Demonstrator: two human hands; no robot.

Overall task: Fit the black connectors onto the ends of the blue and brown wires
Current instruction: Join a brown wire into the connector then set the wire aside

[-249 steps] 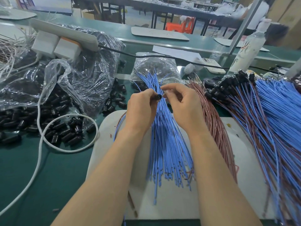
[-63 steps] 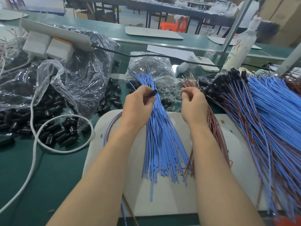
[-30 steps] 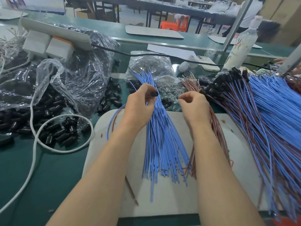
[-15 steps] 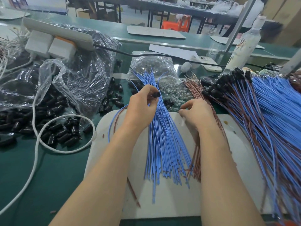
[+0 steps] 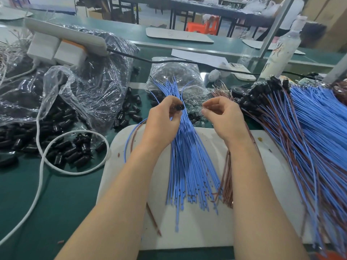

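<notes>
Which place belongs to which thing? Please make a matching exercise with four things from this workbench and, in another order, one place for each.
Things:
1. black connector
2. loose blue wires
3. white cable
4. finished wires

Places:
A. looped on the green table
B. piled to the right of the right hand
C. pinched in the left hand
D. fanned out on the white board

Pairs: 1-C, 2-D, 3-A, 4-B.
</notes>
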